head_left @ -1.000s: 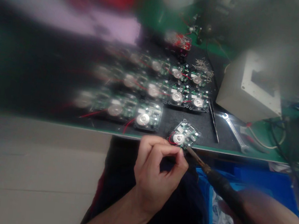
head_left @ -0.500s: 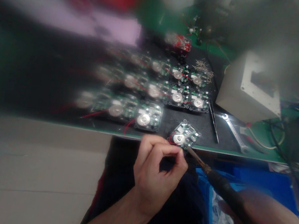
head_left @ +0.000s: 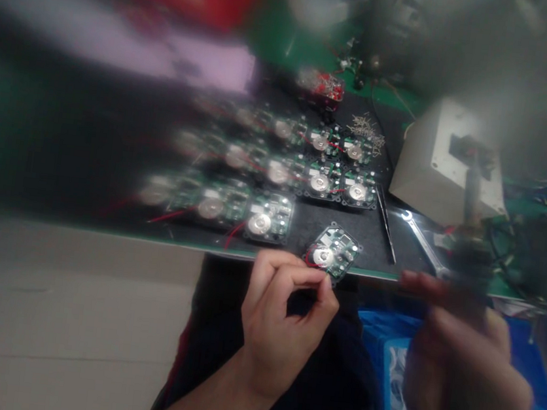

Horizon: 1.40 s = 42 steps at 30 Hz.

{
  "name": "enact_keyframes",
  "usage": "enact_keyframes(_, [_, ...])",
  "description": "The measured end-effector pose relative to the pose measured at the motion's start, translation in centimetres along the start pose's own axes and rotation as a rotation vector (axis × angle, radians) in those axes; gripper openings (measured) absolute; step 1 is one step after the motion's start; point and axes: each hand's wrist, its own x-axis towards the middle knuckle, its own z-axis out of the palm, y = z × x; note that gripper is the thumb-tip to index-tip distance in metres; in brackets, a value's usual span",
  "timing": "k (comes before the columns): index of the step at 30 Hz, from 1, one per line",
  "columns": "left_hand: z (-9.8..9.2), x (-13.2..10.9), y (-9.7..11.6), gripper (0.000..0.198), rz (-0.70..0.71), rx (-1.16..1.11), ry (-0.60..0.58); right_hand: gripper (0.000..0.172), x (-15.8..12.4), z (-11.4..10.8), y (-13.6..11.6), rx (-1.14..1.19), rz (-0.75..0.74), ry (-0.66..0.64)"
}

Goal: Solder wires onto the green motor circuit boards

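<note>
A circuit board in a black frame (head_left: 335,251), with a round silver disc and a red wire, lies turned at an angle over the bench's front edge. My left hand (head_left: 285,318) is at its near corner, thumb and index fingertip pinched together; what is between them is too small to make out. My right hand (head_left: 472,372) is smeared by motion, off to the right. It is closed around the dark handle of a soldering iron (head_left: 470,273), which points up toward the pale box-shaped stand (head_left: 426,163).
Several similar boards (head_left: 269,218) stand in rows to the left and behind. Tweezers (head_left: 386,224) and a wrench (head_left: 424,242) lie right of the board. Farther back are clipped pins (head_left: 368,133) and a red-filled container (head_left: 323,89). Below the edge stands a blue bin (head_left: 382,329).
My right hand has drawn the soldering iron away from the board, right and upward, so it now points up at the stand. My left hand keeps its pinch by the board.
</note>
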Motion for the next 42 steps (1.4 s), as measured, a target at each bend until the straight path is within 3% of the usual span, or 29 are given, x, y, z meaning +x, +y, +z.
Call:
enact_keyframes(4, [-0.2,-0.1,-0.1,0.015,-0.035,-0.012,-0.025,0.08,1.1,2.7,1.9,0.049,-0.147,-0.181])
enact_keyframes(8, [-0.4,0.0,-0.1,0.011,-0.066,-0.01,-0.032,0.076,1.5,4.6,2.9,0.1,-0.131,-0.22])
enact_keyframes(11, [-0.7,0.3,-0.2,0.009,-0.146,-0.031,-0.045,0.075,1.6,5.2,2.7,0.134,-0.11,-0.177])
enact_keyframes(16, [-1.4,1.2,0.6,0.002,-0.309,-0.17,-0.061,0.077,1.9,5.0,1.3,0.138,-0.035,-0.087])
enact_keyframes(22, [-2.8,2.1,2.2,0.006,-0.386,-0.228,-0.073,0.088,1.7,4.2,0.2,0.201,0.04,-0.055])
enact_keyframes(34, [-3.6,2.7,3.3,0.008,-0.31,-0.25,-0.045,0.071,2.4,3.6,-0.7,0.178,0.013,-0.003])
enact_keyframes(42, [-3.9,2.8,3.3,0.009,-0.323,-0.291,-0.057,0.075,2.3,3.6,-1.7,0.153,0.021,-0.01])
